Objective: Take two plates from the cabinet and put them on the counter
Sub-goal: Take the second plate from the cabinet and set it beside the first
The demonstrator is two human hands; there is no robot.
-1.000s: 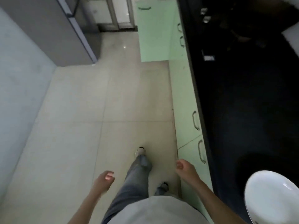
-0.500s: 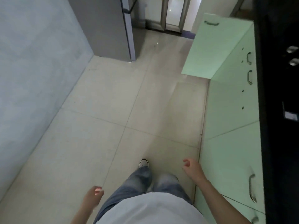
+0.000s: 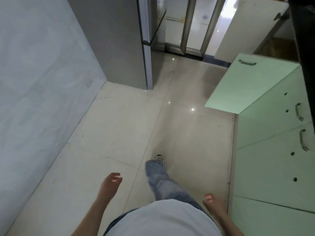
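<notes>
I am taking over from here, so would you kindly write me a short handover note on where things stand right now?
Hands: left grip is a bare hand, fingers relaxed, holding nothing; right grip likewise.
Things: the green cabinet door stands open ahead on the right, under the dark counter. No plate in view.
Done: cannot tell from this view.
Left: probably reach into the cabinet, take a plate, set it on the counter.

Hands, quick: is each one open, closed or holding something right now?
Left hand: open, fingers loosely curled, holding nothing.
Right hand: open, fingers relaxed, holding nothing.
</notes>
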